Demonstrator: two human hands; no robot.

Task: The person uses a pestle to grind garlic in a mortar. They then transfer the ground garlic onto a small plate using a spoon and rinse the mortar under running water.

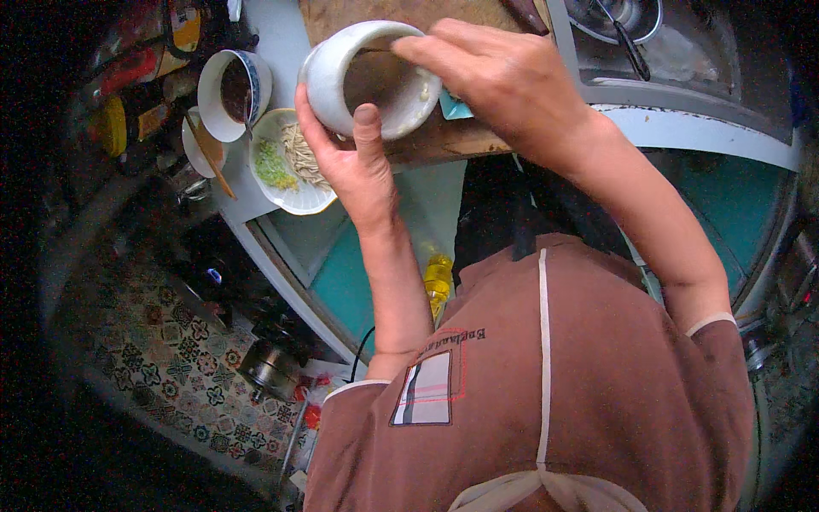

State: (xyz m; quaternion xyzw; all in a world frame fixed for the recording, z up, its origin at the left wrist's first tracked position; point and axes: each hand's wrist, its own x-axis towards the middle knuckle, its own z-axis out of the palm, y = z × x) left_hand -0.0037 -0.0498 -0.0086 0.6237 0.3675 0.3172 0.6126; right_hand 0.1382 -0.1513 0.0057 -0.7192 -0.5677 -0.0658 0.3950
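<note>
A white stone mortar [326, 73] is tilted above a wooden chopping board, its mouth turned towards me. Pale crushed bits cling to the inner wall. My left hand [358, 163] supports it from below and the left, thumb raised beside the rim. At the opposite rim is my right hand [492, 77], its fingertips reaching over the edge to the inside. The curled fingers hide whether anything is held there. Left of the mortar, a white plate [301, 203] carries chopped green onion [272, 165], a little yellowish mince and pale shreds [302, 153].
A bowl [214, 83] of dark liquid with a spoon stands at the left, beside a smaller bowl [192, 147] crossed by a wooden stick [211, 157]. The chopping board [441, 137] has a teal item [455, 110] on it. At upper right sits a metal pan [646, 25].
</note>
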